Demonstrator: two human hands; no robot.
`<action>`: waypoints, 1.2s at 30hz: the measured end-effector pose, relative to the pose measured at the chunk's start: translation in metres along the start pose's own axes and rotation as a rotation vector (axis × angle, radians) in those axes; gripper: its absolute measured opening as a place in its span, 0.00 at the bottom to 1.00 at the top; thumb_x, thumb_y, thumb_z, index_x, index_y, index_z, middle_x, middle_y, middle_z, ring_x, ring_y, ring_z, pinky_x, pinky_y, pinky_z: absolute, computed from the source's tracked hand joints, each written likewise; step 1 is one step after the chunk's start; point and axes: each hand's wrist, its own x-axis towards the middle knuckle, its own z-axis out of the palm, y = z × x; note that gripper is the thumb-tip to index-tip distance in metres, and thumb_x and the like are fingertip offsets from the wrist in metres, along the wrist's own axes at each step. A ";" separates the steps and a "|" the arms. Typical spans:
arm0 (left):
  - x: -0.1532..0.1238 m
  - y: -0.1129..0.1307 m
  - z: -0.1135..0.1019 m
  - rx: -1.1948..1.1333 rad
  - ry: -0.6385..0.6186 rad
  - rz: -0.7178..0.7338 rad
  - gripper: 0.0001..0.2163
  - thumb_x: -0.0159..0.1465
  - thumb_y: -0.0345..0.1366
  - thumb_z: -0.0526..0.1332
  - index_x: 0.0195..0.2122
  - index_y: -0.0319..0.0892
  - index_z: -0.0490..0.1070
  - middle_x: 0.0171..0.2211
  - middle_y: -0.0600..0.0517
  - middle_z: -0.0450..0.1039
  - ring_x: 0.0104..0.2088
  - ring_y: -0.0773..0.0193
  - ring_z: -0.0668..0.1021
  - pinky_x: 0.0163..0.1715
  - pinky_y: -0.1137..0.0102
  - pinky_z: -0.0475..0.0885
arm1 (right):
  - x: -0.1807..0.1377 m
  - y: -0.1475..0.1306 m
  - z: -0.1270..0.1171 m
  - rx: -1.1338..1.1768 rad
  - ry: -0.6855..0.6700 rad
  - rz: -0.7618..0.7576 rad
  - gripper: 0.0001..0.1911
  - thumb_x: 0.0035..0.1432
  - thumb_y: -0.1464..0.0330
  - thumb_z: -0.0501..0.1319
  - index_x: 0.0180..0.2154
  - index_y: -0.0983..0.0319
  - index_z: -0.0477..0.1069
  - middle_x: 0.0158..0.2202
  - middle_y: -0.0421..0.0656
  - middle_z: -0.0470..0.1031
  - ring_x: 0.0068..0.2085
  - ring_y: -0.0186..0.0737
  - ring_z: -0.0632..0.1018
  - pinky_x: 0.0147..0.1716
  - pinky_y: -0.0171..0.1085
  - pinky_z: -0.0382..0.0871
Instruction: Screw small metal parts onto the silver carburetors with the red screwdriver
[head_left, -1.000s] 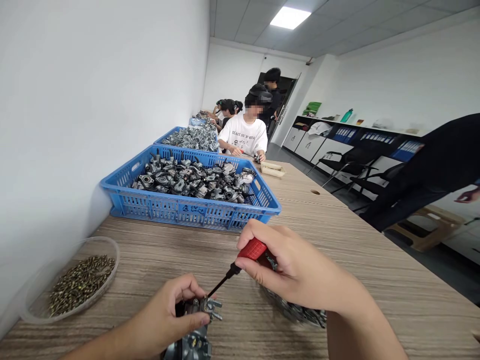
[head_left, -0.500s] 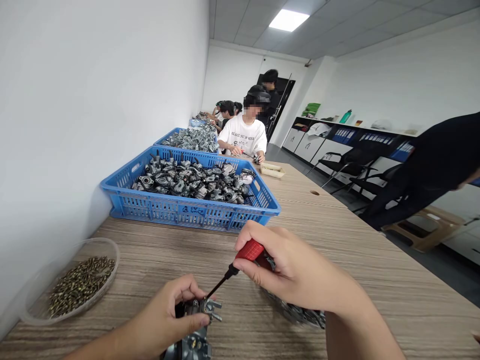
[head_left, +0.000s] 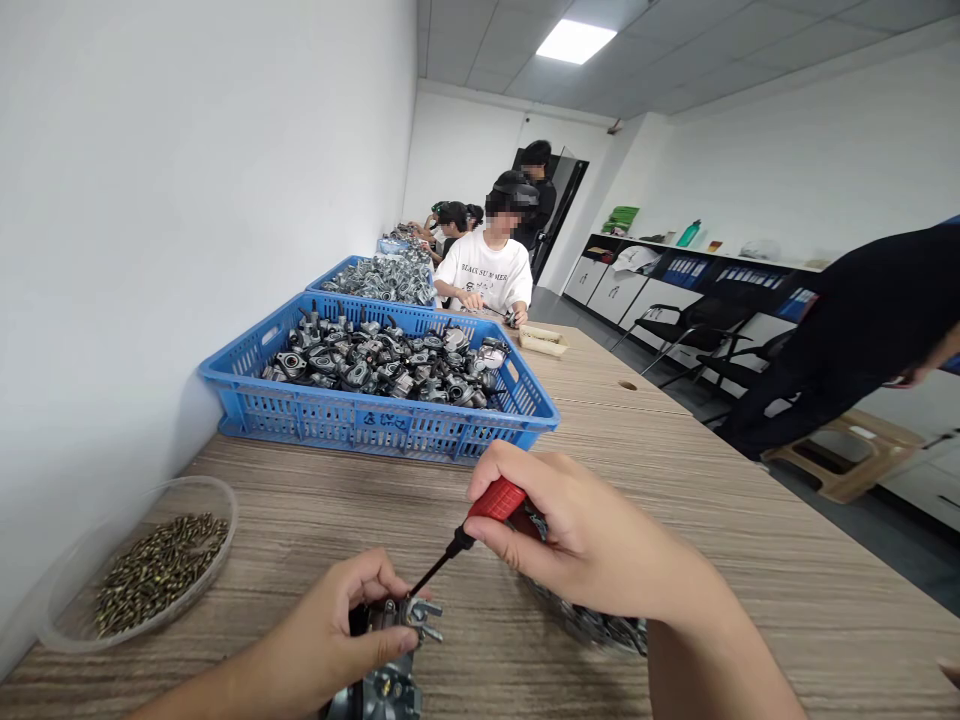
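Observation:
At the bottom middle, my left hand (head_left: 349,625) grips a metal carburetor (head_left: 386,685) with thumb and fingers, just over the wooden table. My right hand (head_left: 577,530) is closed around the red handle of a screwdriver (head_left: 495,500). The dark shaft slants down to the left, and its tip touches the top of the carburetor beside my left fingertips. Whatever the tip sits on is too small to make out. Partly hidden under my right hand and wrist is a clear container of metal parts (head_left: 600,625).
A clear bowl (head_left: 231,515) of small brassy screws (head_left: 161,570) stands at the left. Beyond my hands is a blue crate (head_left: 337,420) full of carburetors, with another blue crate (head_left: 322,287) behind it. A co-worker (head_left: 487,265) sits farther along the table (head_left: 750,560) near a small tray (head_left: 544,350).
Both hands keep the same hold, with the screwdriver still on the carburetor. The view has shifted very slightly. A person in dark clothes at the right has moved a little.

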 end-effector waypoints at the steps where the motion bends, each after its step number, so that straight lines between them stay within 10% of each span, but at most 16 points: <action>1: 0.000 0.000 0.000 -0.002 0.001 0.001 0.17 0.65 0.45 0.77 0.42 0.45 0.70 0.50 0.43 0.86 0.56 0.45 0.85 0.55 0.60 0.72 | 0.000 0.000 0.000 0.001 -0.001 0.000 0.07 0.76 0.63 0.63 0.43 0.56 0.68 0.32 0.34 0.78 0.29 0.35 0.75 0.29 0.37 0.63; 31: -0.001 -0.003 -0.003 0.069 -0.017 0.002 0.21 0.66 0.55 0.75 0.44 0.45 0.70 0.55 0.40 0.86 0.56 0.45 0.83 0.54 0.59 0.71 | -0.002 -0.001 -0.006 0.170 -0.093 0.029 0.05 0.78 0.67 0.56 0.52 0.58 0.68 0.45 0.45 0.81 0.43 0.40 0.80 0.44 0.40 0.75; 36: 0.000 0.003 -0.002 0.051 -0.028 -0.014 0.22 0.65 0.55 0.75 0.43 0.46 0.69 0.57 0.38 0.85 0.56 0.45 0.83 0.56 0.58 0.70 | 0.010 0.007 0.003 0.028 0.038 -0.002 0.11 0.77 0.59 0.63 0.41 0.57 0.71 0.30 0.36 0.77 0.29 0.36 0.75 0.31 0.37 0.64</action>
